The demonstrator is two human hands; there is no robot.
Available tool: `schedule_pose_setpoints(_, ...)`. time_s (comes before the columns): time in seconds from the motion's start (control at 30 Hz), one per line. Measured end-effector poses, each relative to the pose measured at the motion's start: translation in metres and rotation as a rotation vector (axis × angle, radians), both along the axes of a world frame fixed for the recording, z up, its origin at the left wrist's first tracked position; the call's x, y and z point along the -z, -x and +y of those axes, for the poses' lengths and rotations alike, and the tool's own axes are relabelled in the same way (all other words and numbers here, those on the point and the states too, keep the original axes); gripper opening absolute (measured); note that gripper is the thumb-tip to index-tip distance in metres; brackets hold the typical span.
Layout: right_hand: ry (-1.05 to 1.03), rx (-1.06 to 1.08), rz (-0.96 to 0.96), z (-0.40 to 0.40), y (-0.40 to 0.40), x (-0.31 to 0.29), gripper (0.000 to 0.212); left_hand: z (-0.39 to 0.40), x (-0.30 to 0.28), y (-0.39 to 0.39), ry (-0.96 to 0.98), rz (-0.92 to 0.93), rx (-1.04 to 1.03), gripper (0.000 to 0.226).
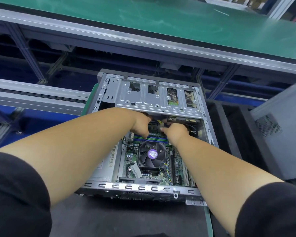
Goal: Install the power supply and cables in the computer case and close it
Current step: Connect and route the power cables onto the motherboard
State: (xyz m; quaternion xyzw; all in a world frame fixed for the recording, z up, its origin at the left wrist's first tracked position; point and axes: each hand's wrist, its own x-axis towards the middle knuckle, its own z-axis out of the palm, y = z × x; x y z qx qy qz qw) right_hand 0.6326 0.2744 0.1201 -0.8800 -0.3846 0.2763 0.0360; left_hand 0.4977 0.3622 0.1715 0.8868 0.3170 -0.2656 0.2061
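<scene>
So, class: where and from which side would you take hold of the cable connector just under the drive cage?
Grip the pale connector by its side walls, probably from the near side, above the fan. The drive cage overhangs it, and both hands, left hand and right hand, come in that way.

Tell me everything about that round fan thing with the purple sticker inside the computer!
The fan lies flat on the green motherboard in the open computer case, facing up. It has dark curved blades in a black, roughly square frame, with a round purple sticker at its hub. It looks like plastic. Thin coloured wires leave its right side. It looks still. Neither hand touches it; the left hand and right hand work farther in, beyond it.
</scene>
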Motion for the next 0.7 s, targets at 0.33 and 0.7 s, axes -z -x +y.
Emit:
schedule_pose_setpoints(0.33, -0.065, -0.002, -0.038, 0.007, -0.004, 0.017, 0.035, -0.002, 0.0, -0.003, 0.043, -0.073, -0.005, 0.068)
schedule_pose_setpoints(0.7, -0.082, -0.226, -0.122, 0.004, -0.013, 0.03, 0.043, 0.004, 0.018, -0.021, -0.222, 0.119, 0.21, 0.018)
